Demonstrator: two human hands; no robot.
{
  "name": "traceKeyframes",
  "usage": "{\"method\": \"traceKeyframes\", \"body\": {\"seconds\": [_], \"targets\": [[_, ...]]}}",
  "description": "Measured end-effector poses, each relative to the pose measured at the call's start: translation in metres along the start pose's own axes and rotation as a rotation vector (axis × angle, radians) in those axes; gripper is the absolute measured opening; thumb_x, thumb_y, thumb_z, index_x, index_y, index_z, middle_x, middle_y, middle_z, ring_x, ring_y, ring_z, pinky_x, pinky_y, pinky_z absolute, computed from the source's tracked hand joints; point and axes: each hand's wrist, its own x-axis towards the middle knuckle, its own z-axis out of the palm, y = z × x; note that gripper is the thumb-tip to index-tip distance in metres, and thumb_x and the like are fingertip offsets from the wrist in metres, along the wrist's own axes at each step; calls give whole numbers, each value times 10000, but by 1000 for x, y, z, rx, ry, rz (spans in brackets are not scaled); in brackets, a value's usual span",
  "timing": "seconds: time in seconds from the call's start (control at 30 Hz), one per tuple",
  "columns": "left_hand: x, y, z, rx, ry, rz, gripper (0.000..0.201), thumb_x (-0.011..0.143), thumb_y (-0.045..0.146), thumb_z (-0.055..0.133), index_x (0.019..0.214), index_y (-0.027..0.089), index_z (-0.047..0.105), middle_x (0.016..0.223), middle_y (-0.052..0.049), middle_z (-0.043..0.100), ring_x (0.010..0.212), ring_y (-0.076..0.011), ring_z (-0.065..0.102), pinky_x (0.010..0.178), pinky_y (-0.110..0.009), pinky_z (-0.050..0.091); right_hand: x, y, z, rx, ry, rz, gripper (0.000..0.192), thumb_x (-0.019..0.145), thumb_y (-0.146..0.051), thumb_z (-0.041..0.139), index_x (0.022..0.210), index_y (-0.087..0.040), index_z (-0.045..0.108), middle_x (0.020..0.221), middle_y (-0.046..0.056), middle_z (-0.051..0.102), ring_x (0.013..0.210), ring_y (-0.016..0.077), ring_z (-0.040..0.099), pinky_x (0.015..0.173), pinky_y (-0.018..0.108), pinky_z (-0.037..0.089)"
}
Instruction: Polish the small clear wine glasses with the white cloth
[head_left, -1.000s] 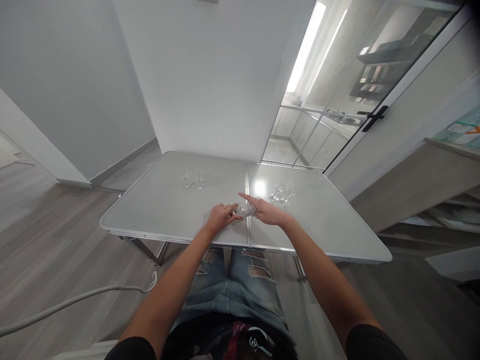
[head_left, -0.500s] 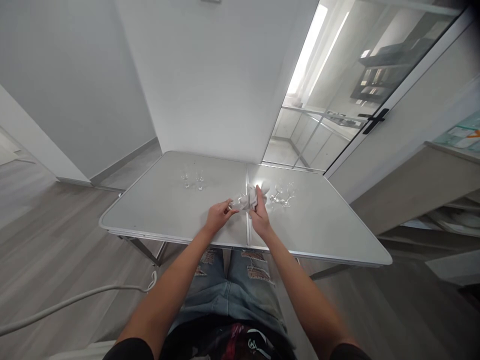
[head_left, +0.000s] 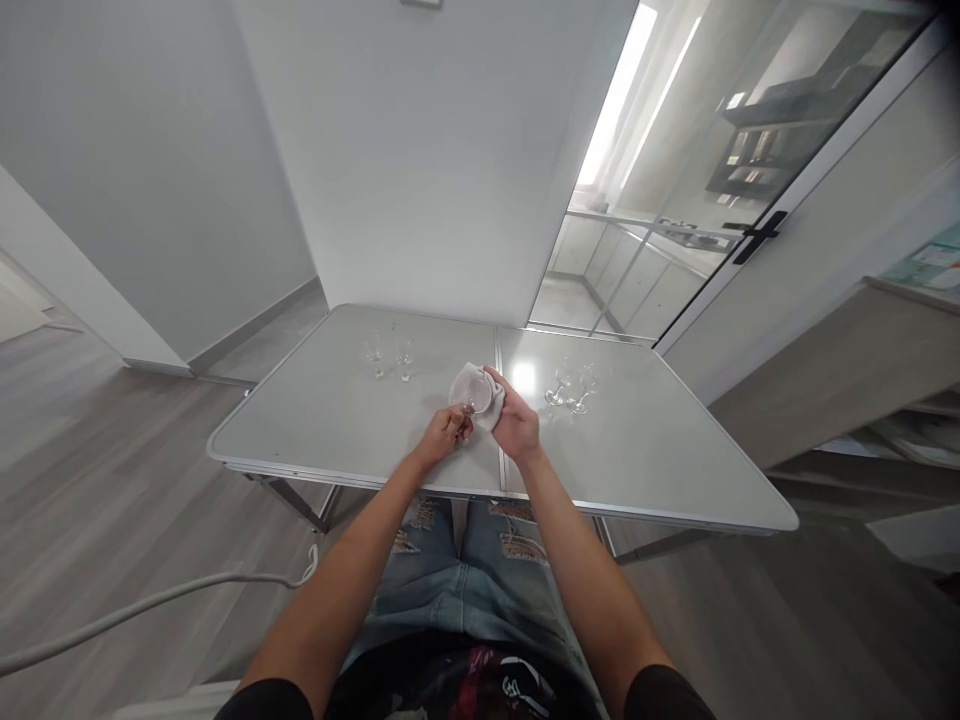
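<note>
Stemware like this glass (head_left: pixel 474 397) looks fragile and slick: left hand (head_left: pixel 442 438) pinches its stem, right hand (head_left: pixel 512 425) cups the cloth (head_left: pixel 480 392) around its bowl.

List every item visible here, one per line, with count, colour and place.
stemmed glass in hand: one, clear, held above the table's middle seam, against the cloth
cloth: one, white, wrapped around the held glass
small glasses: two, clear, standing on the far left half of the table
coupe glasses: two, clear, standing on the right half of the table
folding table: one, light grey, in front of the person
cable: one, white, on the wood floor at lower left
glass door: one, black handle, upper right
left hand: pinches the held glass low down, by its stem
right hand: grip on the cloth
</note>
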Motion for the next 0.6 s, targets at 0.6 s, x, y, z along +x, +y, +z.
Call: {"method": "traceKeyframes", "body": {"seconds": [0.6], "targets": [[1, 1, -3, 241, 210, -30, 417, 874, 589, 549, 841, 177, 606, 632, 22, 559, 555, -123, 497, 591, -249, 404, -21, 29, 38, 151, 292, -159, 584, 951, -587, 317, 1446, -300, 437, 1467, 33, 510, 1361, 196, 469, 1112, 417, 418]]}}
